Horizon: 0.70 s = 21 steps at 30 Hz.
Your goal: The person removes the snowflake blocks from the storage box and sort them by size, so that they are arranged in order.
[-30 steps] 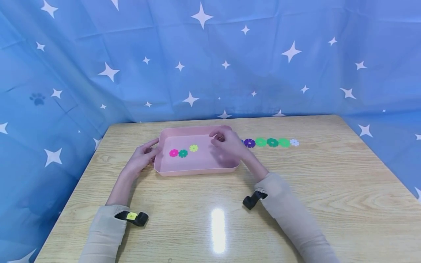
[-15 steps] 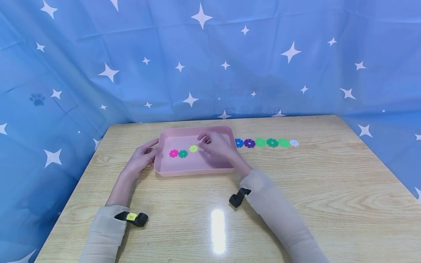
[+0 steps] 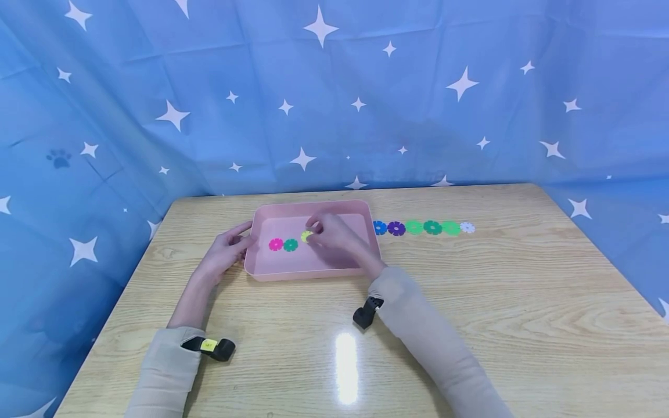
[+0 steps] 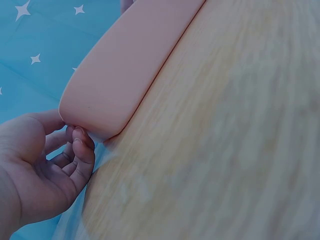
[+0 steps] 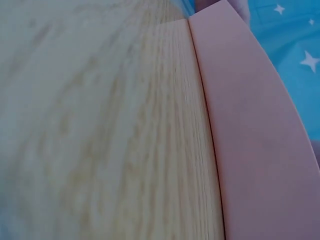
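In the head view, a pink tray [image 3: 284, 275] lies on the table with a magenta flower disc [image 3: 276, 244], a green flower disc [image 3: 290, 245] and a yellow-green flower disc [image 3: 305, 236] in it. My left hand [image 3: 226, 251] holds the tray's left wall, thumb at the rim; the left wrist view has its fingers [image 4: 84, 150] against the tray's corner. Over the tray, my right hand [image 3: 334, 233] has its curled fingertips right at the yellow-green disc and partly covers it. Whether they pinch it I cannot tell. The right wrist view shows mainly the tray's outer wall [image 5: 255, 125].
Right of the tray runs a row of flower discs: blue [image 3: 380, 227], purple [image 3: 396, 228], several green ones [image 3: 432, 227] and a white one [image 3: 467, 227] at the end. A blue curtain [image 3: 334, 116] with white stars hangs behind the wooden table [image 3: 282, 348].
My right hand has moved left across the tray to the yellow-green disc, uncovering the blue disc in the row. The left hand and the tray stay in place.
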Each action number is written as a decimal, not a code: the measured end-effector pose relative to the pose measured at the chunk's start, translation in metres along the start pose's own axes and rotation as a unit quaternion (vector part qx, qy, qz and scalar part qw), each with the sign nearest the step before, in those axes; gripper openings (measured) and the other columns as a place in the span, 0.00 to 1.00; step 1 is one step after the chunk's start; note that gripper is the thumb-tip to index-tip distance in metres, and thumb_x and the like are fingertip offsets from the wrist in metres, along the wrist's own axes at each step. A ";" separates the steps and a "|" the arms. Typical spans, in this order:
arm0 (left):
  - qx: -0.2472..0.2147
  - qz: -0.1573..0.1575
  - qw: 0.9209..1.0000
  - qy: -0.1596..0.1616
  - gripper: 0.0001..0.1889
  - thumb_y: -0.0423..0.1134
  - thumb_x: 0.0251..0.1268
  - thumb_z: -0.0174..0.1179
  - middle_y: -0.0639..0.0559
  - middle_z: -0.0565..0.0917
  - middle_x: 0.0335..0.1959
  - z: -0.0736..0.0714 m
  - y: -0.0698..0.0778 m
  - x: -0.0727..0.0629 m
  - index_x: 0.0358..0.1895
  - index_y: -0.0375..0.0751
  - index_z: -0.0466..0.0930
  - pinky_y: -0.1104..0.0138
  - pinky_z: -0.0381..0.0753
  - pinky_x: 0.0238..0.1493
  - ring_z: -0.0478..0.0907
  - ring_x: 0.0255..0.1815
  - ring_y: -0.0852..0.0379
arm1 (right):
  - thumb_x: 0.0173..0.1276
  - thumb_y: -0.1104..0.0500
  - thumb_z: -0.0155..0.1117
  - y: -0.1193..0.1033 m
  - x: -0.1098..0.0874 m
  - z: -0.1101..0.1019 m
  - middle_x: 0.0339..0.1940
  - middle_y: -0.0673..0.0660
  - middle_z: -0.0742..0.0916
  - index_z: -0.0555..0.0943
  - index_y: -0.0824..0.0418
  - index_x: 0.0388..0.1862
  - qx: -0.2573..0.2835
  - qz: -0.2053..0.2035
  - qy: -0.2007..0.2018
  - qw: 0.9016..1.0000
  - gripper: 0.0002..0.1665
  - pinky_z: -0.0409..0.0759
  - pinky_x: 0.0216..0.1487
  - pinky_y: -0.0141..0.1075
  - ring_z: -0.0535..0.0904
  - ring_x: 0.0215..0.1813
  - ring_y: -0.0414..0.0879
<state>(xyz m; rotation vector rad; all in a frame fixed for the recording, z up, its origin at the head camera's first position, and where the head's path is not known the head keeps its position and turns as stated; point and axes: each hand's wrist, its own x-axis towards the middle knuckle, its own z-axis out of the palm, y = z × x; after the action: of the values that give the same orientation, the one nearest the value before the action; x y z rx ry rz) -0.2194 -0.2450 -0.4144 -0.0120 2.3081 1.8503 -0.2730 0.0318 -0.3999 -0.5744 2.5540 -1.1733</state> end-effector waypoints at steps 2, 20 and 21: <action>0.001 0.000 1.000 -0.001 0.32 0.40 0.78 0.56 0.43 0.77 0.43 0.000 0.000 0.000 0.80 0.41 0.58 0.71 0.80 0.33 0.76 0.32 0.61 | 0.71 0.61 0.68 0.000 0.001 0.001 0.52 0.57 0.83 0.80 0.63 0.59 -0.009 0.004 0.001 1.000 0.19 0.79 0.58 0.41 0.79 0.53 0.49; 0.002 0.002 1.000 0.007 0.30 0.40 0.78 0.56 0.43 0.77 0.43 0.000 -0.004 0.003 0.79 0.41 0.60 0.72 0.80 0.33 0.76 0.32 0.60 | 0.67 0.67 0.69 -0.005 0.002 0.003 0.44 0.57 0.81 0.78 0.62 0.47 -0.044 -0.022 0.007 0.999 0.13 0.79 0.48 0.37 0.76 0.46 0.50; 0.004 0.003 1.000 0.007 0.30 0.40 0.78 0.56 0.44 0.77 0.42 0.000 -0.004 0.003 0.79 0.41 0.60 0.72 0.80 0.33 0.76 0.32 0.61 | 0.68 0.67 0.68 -0.005 0.002 0.003 0.44 0.56 0.81 0.78 0.62 0.47 -0.044 -0.022 0.008 0.999 0.12 0.79 0.49 0.37 0.76 0.46 0.49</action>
<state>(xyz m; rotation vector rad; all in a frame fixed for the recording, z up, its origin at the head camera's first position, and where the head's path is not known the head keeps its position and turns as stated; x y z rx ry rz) -0.2219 -0.2453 -0.4184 -0.0179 2.3262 1.8501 -0.2725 0.0257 -0.3985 -0.6462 2.6303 -1.0892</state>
